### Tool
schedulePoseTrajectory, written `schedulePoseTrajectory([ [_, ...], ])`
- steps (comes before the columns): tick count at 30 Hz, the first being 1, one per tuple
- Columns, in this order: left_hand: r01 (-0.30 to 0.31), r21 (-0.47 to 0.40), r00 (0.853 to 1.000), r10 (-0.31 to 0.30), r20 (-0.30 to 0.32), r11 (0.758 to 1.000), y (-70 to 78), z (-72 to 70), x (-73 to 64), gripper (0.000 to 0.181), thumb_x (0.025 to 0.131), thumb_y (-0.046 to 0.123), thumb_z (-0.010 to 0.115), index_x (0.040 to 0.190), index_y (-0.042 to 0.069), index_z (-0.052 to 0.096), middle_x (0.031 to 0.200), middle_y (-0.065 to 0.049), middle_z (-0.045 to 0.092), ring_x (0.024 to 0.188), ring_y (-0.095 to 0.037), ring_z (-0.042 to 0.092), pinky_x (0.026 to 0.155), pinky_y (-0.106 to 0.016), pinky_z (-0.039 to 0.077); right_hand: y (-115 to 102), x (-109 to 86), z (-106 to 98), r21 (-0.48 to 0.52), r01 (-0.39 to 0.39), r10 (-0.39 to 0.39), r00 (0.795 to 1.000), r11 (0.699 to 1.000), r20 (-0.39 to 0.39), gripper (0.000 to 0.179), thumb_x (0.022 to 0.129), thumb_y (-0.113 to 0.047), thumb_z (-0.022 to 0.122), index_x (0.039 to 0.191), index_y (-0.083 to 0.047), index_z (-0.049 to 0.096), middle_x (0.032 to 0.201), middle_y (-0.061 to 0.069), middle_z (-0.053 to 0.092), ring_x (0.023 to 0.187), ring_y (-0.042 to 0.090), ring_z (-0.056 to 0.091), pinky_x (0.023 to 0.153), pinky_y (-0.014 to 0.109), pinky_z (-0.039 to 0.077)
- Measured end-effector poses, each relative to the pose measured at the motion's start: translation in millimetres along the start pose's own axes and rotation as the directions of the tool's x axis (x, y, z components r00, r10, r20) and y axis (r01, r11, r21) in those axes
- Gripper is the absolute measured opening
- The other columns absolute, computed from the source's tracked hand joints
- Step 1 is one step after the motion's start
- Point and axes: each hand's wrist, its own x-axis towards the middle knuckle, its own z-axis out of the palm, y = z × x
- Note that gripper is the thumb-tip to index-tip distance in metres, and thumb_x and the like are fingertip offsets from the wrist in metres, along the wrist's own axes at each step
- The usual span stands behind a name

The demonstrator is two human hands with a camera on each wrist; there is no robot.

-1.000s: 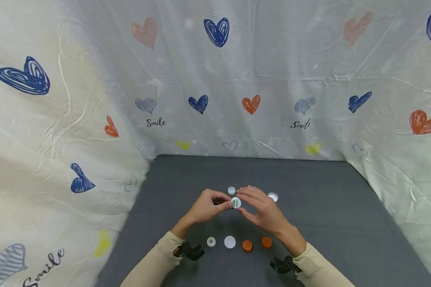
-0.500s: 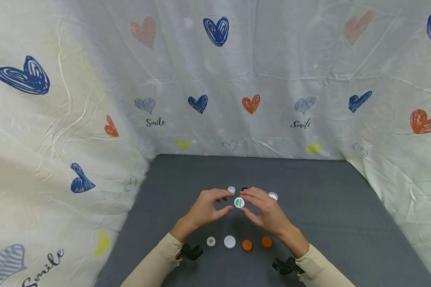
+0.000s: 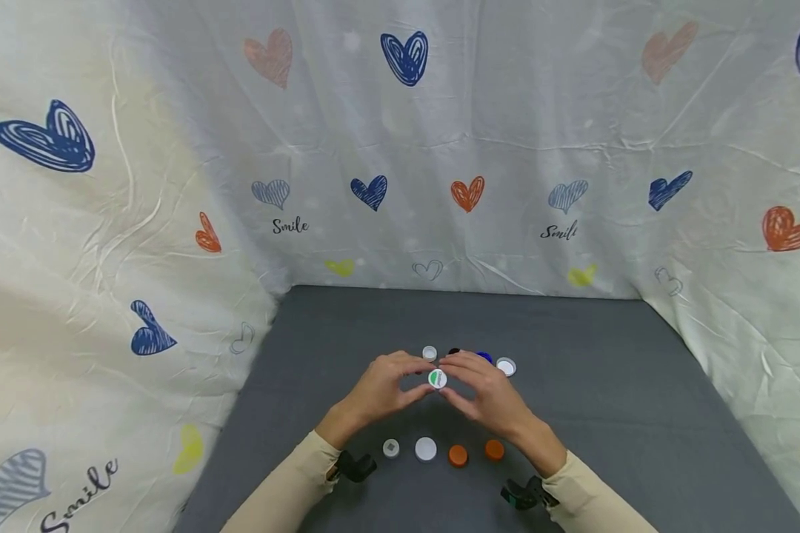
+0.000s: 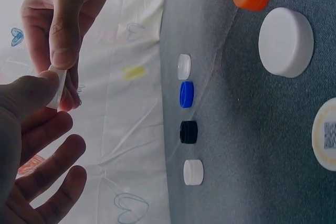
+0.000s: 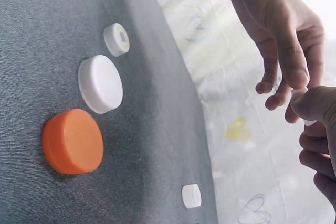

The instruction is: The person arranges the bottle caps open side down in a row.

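Note:
A white bottle cap [image 3: 437,379] with a green mark on its top face is raised above the dark cloth, between both hands. My left hand [image 3: 381,385] pinches its left edge, and from the opposite side my right hand [image 3: 485,389] pinches it too. In the left wrist view the cap [image 4: 56,90] appears edge-on, both thumbs pressing its near face and index fingers behind. The other left fingers [image 4: 50,182] spread loosely away. Much of the cap [image 5: 310,123] is covered by the thumbs in the right wrist view.
Nearer on the cloth lie a small white cap [image 3: 390,448] with a sticker, a larger white cap [image 3: 425,448] and orange caps [image 3: 458,455]. A farther row has a white cap [image 4: 193,172], black cap [image 4: 189,132], blue cap [image 4: 186,94] and whitish cap [image 4: 184,66]. A heart-printed curtain [image 3: 400,148] stands behind.
My left fingers let go of the cap half a second ago and now pinch it again. The cap shifted right with my right hand, then back left. The blue cap behind has come into view.

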Motion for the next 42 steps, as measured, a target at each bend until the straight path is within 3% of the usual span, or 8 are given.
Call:
schedulePoseTrajectory([
  [6, 0.005, 0.025, 1.0, -0.006, 0.001, 1.0, -7.5, -4.1, -3.3, 0.029, 0.087, 0.029, 0.08, 0.113, 0.015, 0.075, 0.105, 0.002, 0.076, 0.094, -0.01, 0.069, 0.081, -0.028, 0.057, 3, 8.2, 7, -0.014, -0.006, 0.007, 0.999, 1.0, 0.04, 0.038, 0.084, -0.024, 0.083, 0.118, -0.011, 0.074, 0.123, 0.003, 0.071, 0.118, 0.025, 0.064, 0.102, 0.047, 0.05],
  [12, 0.082, 0.136, 0.992, -0.094, 0.083, 0.987, -15.8, -7.6, -8.7, 0.024, 0.089, 0.032, 0.078, 0.11, 0.019, 0.076, 0.103, 0.005, 0.076, 0.094, -0.01, 0.069, 0.081, -0.032, 0.057, 7, 17.6, 25, -0.054, 0.014, -0.009, 0.997, 0.998, 0.081, 0.033, 0.085, -0.025, 0.081, 0.114, -0.011, 0.075, 0.119, 0.002, 0.072, 0.115, 0.022, 0.066, 0.101, 0.045, 0.051],
  [16, 0.123, 0.226, 0.979, -0.156, 0.134, 0.966, -19.9, -9.2, -13.1, 0.024, 0.09, 0.034, 0.077, 0.108, 0.019, 0.077, 0.101, 0.008, 0.076, 0.092, -0.009, 0.068, 0.08, -0.032, 0.056, 9, 23.5, 40, -0.074, 0.01, 0.0, 0.991, 0.997, 0.137, 0.027, 0.086, -0.026, 0.079, 0.11, -0.013, 0.076, 0.115, 0.001, 0.072, 0.11, 0.019, 0.066, 0.095, 0.04, 0.054],
  [23, 0.173, 0.271, 0.957, -0.227, 0.179, 0.947, -29.5, -7.9, -22.7, 0.022, 0.086, 0.027, 0.08, 0.105, 0.016, 0.078, 0.098, 0.002, 0.077, 0.088, -0.016, 0.07, 0.077, -0.038, 0.057, 13, 27.9, 67, -0.093, -0.014, 0.037, 0.967, 0.996, 0.253, 0.025, 0.089, -0.028, 0.076, 0.109, -0.013, 0.076, 0.111, -0.001, 0.071, 0.107, 0.016, 0.066, 0.094, 0.036, 0.054],
  [30, 0.225, 0.355, 0.911, -0.325, 0.252, 0.907, -41.5, 1.2, -34.4, 0.02, 0.085, 0.031, 0.08, 0.104, 0.023, 0.08, 0.096, 0.007, 0.077, 0.085, -0.015, 0.071, 0.071, -0.038, 0.057, 13, 27.6, 90, -0.085, -0.046, 0.073, 0.936, 0.995, 0.344, 0.024, 0.09, -0.027, 0.074, 0.108, -0.012, 0.076, 0.11, 0.0, 0.072, 0.105, 0.016, 0.066, 0.091, 0.036, 0.054],
  [33, 0.215, 0.388, 0.903, -0.333, 0.27, 0.896, -44.7, 6.5, -38.3, 0.015, 0.083, 0.031, 0.081, 0.097, 0.025, 0.08, 0.09, 0.008, 0.076, 0.079, -0.016, 0.071, 0.066, -0.04, 0.056, 13, 25.4, 98, -0.094, -0.04, 0.071, 0.93, 0.995, 0.362, 0.022, 0.088, -0.027, 0.075, 0.105, -0.013, 0.076, 0.108, -0.001, 0.072, 0.102, 0.015, 0.066, 0.088, 0.034, 0.055],
  [36, 0.181, 0.43, 0.905, -0.321, 0.279, 0.885, -45.5, 11.6, -41.5, 0.009, 0.08, 0.031, 0.083, 0.086, 0.026, 0.078, 0.079, 0.006, 0.073, 0.071, -0.018, 0.068, 0.061, -0.042, 0.053, 12, 22.9, 104, -0.089, -0.029, 0.061, 0.924, 0.996, 0.377, 0.02, 0.087, -0.026, 0.076, 0.102, -0.013, 0.077, 0.106, -0.002, 0.072, 0.1, 0.014, 0.066, 0.087, 0.033, 0.055],
  [42, 0.124, 0.522, 0.91, -0.307, 0.279, 0.844, -41.7, 20.1, -47.8, 0.017, 0.075, 0.031, 0.085, 0.071, 0.023, 0.071, 0.069, 0.003, 0.068, 0.068, -0.022, 0.066, 0.059, -0.044, 0.05, 10, 18.1, 112, -0.102, 0.0, 0.04, 0.919, 0.995, 0.392, 0.015, 0.086, -0.024, 0.077, 0.098, -0.015, 0.077, 0.102, -0.003, 0.072, 0.097, 0.014, 0.065, 0.086, 0.033, 0.054],
])
